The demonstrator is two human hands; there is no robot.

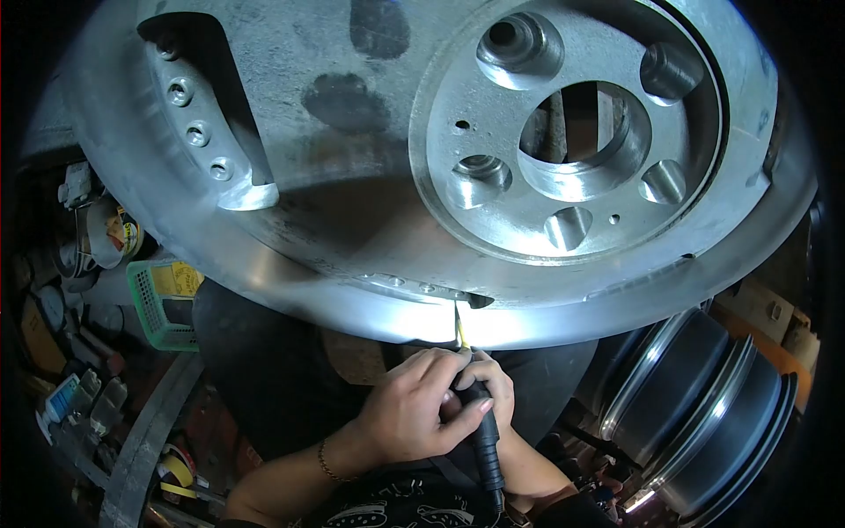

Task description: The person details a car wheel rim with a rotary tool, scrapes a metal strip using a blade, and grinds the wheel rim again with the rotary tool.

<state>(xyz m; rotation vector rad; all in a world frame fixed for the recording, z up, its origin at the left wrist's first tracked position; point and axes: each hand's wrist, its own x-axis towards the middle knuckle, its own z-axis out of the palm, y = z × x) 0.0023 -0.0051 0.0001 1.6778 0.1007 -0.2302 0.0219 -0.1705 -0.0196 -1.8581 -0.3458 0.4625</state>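
A big metal wheel (pixel 370 158) fills the top of the frame. It looks heavy, hard and smooth, so it may be slippery; the thick rim or the holes in the middle look like the best places to grab it.

Low in the middle, both hands wrap around a thin black tool (pixel 482 431). The left hand (pixel 409 409) is in front, with its fingers curled tight on the tool. The right hand (pixel 493 383) is mostly hidden behind, and its fingers also close on the tool. The tool looks light and stiff. Its pointed tip (pixel 459 330) touches the wheel's shiny edge.

A green basket (pixel 158 304) sits at the left.
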